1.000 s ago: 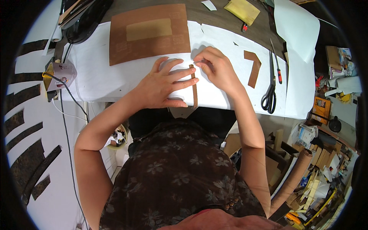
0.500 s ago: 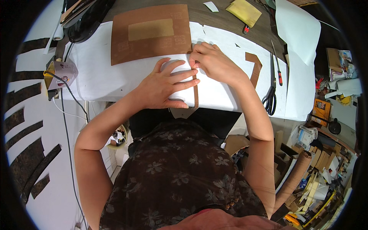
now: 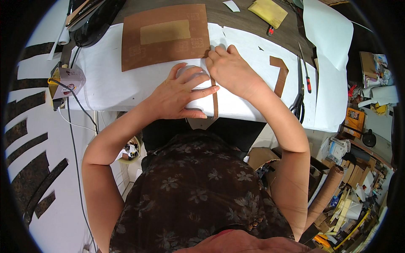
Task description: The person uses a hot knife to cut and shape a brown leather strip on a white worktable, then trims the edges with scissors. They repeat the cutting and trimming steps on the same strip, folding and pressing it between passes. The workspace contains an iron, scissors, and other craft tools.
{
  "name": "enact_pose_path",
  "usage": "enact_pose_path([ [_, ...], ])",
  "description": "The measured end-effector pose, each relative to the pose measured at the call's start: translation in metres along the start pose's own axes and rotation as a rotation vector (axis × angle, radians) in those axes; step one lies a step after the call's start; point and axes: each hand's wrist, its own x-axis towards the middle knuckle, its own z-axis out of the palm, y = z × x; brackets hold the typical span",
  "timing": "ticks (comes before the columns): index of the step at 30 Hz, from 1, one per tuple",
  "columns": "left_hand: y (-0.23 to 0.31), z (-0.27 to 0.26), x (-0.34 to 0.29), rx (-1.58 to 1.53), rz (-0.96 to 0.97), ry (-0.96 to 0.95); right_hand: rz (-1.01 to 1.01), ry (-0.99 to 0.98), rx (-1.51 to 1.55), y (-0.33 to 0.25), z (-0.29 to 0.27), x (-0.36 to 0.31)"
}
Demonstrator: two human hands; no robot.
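A narrow brown strip (image 3: 215, 103) runs from the white sheet's front edge up toward the corner of a brown rectangular panel (image 3: 168, 55), which has a tan rectangle at its middle. My left hand (image 3: 181, 90) lies open on the white sheet, left of the strip, with one finger reaching across it. At the strip's upper part, beside the panel's near right corner, my right hand (image 3: 232, 69) is closed with curled fingers over the strip. Its thumb and the exact pinch are hidden. Another brown strip, bent at its top (image 3: 282, 76), lies to the right.
White paper (image 3: 114, 88) covers the table's front. Black-handled scissors (image 3: 298, 97) and a red-handled pointed tool (image 3: 308, 84) lie at the right. A yellow packet (image 3: 268, 12) rests at the back. A cable (image 3: 76, 147) hangs at the left. Scraps crowd the right side.
My right hand has rolled over, its thumb now tucked out of sight, and the right elbow has swung outward. Some left fingers have drawn back from the strip.
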Motion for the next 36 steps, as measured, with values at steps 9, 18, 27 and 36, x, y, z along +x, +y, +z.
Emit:
enact_pose_path([
  [9,0.000,0.001,-0.002,-0.025,-0.038,-0.069,-0.055,0.009,0.075,0.006,-0.002,-0.002],
  [18,0.001,0.001,-0.001,0.000,-0.024,-0.024,-0.060,0.036,0.062,0.010,0.004,0.000],
  [27,0.000,0.002,0.000,0.000,-0.023,-0.022,0.068,-0.006,0.299,0.017,0.000,0.007],
  [36,0.000,-0.001,0.001,-0.021,-0.035,0.002,0.314,0.233,0.772,0.024,0.019,-0.006],
])
